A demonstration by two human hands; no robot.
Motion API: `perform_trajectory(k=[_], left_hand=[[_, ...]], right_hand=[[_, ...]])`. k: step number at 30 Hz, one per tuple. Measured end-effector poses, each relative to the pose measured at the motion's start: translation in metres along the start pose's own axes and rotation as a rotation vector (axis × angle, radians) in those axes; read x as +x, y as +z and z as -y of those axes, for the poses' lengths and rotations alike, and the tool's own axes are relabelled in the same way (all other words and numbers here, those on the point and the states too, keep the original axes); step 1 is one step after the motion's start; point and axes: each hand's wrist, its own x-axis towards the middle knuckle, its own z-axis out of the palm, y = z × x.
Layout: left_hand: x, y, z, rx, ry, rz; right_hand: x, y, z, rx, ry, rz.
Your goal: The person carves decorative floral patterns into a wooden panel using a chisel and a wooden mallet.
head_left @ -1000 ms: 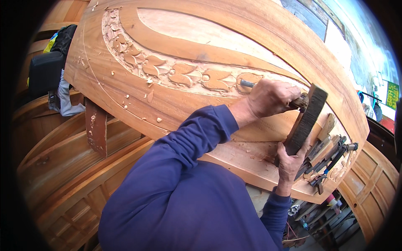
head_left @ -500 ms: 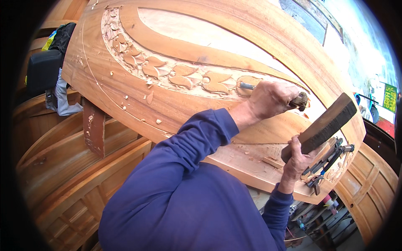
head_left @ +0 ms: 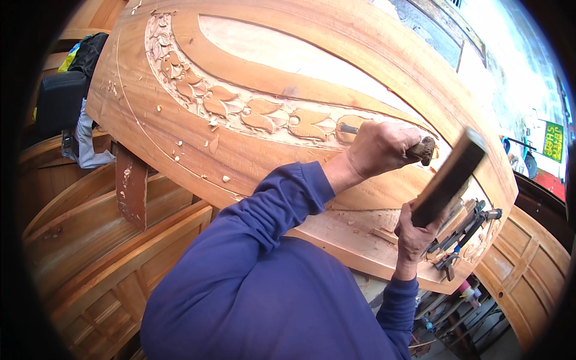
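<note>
A wooden panel [head_left: 252, 162] lies under my hands, with a carved band of tulip-like flowers [head_left: 262, 115] curving along it. My left hand [head_left: 379, 150] is wrapped round a carving chisel [head_left: 426, 151]. Its metal blade points left and meets the flower at the right end of the band, while its worn wooden handle sticks out to the right of my fist. Most of the chisel's middle is hidden by my fingers. My right hand [head_left: 414, 235] grips a dark wooden block-shaped mallet [head_left: 451, 175], tilted up just right of the chisel handle.
More carving tools [head_left: 465, 228] lie in a bunch at the panel's right end. Wood chips [head_left: 225, 179] are scattered over the panel. At the left are a black case [head_left: 62, 97] and a brown support [head_left: 131, 186]. Panelled wooden doors [head_left: 126, 294] stand below.
The mallet has swung to a steeper angle, its top moving left toward the chisel handle. My left hand and the chisel have shifted slightly left, as has the whole view.
</note>
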Motion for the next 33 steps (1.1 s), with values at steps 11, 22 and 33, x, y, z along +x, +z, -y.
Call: perform_trajectory(k=[11,22,33], left_hand=[[-0.01,0.003,-0.021,0.114,0.019,0.094],[-0.001,0.004,0.0,0.075,-0.005,0.055],[-0.002,-0.011,0.006,-0.096,0.005,-0.028]], right_hand=[[-0.013,-0.011,0.015,0.033,0.195,-0.033],[-0.008,-0.011,0.022,-0.084,0.031,-0.062],[0.022,-0.016,0.016,-0.288,-0.184,0.092]])
